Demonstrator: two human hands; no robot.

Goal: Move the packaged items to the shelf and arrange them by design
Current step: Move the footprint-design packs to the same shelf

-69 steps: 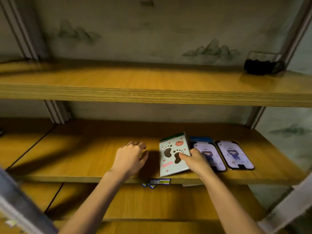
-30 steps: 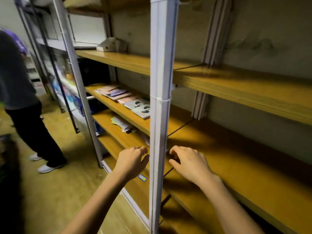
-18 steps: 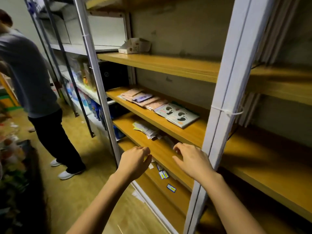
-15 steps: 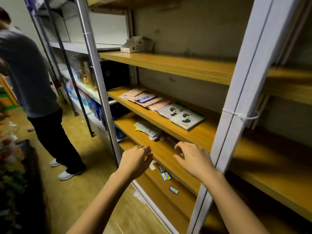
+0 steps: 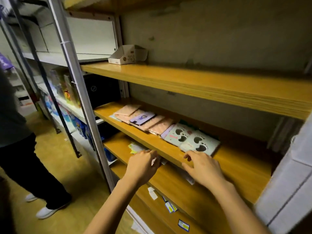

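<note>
Hands nearer packages (row diagonal)

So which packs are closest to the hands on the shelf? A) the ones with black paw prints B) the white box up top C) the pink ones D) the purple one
A, the packs with black paw prints lie at the near end of the row on the shelf, just beyond the right hand; the pink packs lie farther along.
</note>
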